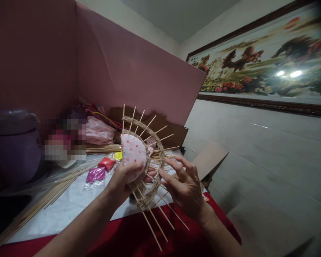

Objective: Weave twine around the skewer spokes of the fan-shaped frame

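My left hand [125,180] grips the lower part of a half-round craft piece, thumb on its front and fingers behind. Its centre is a half-disc of pink cloth [134,153] with red dots, edged in twine. Thin wooden sticks [147,125] fan out from that edge. An outer band of woven brown twine [156,184] runs across the sticks in an arc. At the right side of this band, the thumb and fingertips of my right hand [186,184] close on the twine. What lies between those fingertips is partly hidden.
A white sheet [61,203] covers part of a red tablecloth [117,242]. Loose sticks [46,194] lie at left, near purple [95,175] and red [106,163] packets. A purple bin [14,146] stands far left. Brown cardboard [173,130] leans behind.
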`<state>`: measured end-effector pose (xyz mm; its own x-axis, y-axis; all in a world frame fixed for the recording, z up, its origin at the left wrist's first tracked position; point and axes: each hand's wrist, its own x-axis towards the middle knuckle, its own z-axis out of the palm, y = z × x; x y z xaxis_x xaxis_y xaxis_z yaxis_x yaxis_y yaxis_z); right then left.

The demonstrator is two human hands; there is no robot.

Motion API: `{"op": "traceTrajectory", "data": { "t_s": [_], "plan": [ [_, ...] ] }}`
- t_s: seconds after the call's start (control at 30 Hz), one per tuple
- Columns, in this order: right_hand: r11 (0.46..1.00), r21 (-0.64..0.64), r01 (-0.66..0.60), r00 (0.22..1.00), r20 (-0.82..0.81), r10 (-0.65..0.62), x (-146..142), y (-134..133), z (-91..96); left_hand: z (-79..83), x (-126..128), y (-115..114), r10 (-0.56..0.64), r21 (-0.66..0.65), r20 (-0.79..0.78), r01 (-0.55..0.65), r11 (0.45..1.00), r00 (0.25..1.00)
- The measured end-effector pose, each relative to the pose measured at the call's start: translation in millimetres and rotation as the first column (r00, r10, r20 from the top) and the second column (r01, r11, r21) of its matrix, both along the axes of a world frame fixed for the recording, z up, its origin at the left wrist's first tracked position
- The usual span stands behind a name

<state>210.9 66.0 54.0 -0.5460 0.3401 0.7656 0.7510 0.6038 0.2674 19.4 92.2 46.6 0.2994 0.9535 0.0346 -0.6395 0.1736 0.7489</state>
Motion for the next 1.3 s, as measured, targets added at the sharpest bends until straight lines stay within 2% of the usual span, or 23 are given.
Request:
{"op": "traceTrajectory", "data": {
  "t_s": [0.13, 0.23, 0.37, 0.5, 0.63, 0.83, 0.93, 1.03, 1.17, 1.3],
  "plan": [
    [0.999, 0.042, 0.032, 0.998, 0.044, -0.034, -3.1, -0.2, 0.9, -2.0, -1.1, 0.9, 0.016, -0.008, 0.011, -0.016, 1.0, 1.0],
    [1.0, -0.012, 0.014, 1.0, 0.017, -0.014, -2.2, -0.2, 0.7, -3.2, -1.3, 1.2, 0.019, -0.006, -0.001, -0.019, 1.0, 1.0],
    [0.977, -0.191, -0.099, 0.984, -0.168, 0.066, 4.1, 1.7, -1.5, -3.6, -1.0, 1.0, 0.004, -0.015, -0.032, -0.004, 1.0, 0.999],
    [0.953, -0.235, -0.193, 0.94, -0.321, 0.112, 9.4, 3.0, -2.2, -3.9, -1.1, 1.0, -0.006, -0.076, -0.038, 0.003, 0.997, 0.999],
    [0.973, -0.189, -0.13, 0.968, -0.239, 0.083, 7.5, 0.9, 0.5, -4.4, -1.3, 1.1, -0.028, -0.081, -0.01, 0.027, 0.996, 1.0],
    [0.997, -0.052, 0.055, 0.998, 0.018, -0.054, -1.2, -3.6, 5.7, -5.4, -0.7, 0.2, -0.014, -0.035, -0.004, 0.014, 0.999, 1.0],
    [0.997, -0.02, 0.074, 0.996, 0.047, -0.073, -2.8, -4.4, 7.2, -4.4, -1.0, -0.1, -0.012, -0.032, 0.021, 0.013, 0.999, 1.0],
    [0.993, -0.122, 0.002, 0.999, -0.053, -0.009, -0.3, -3.6, 7.4, -2.4, -1.5, -0.5, -0.021, -0.066, 0.022, 0.023, 0.998, 1.0],
    [0.943, -0.275, -0.189, 0.959, -0.259, 0.116, 5.6, -1.0, 5.4, 0.3, -2.0, -0.8, -0.049, -0.161, 0.006, 0.049, 0.986, 0.999],
    [0.929, -0.284, -0.238, 0.931, -0.341, 0.134, 6.9, -2.9, 6.0, 1.2, -3.4, 0.6, -0.069, -0.202, 0.008, 0.07, 0.977, 0.998]
  ]
}}
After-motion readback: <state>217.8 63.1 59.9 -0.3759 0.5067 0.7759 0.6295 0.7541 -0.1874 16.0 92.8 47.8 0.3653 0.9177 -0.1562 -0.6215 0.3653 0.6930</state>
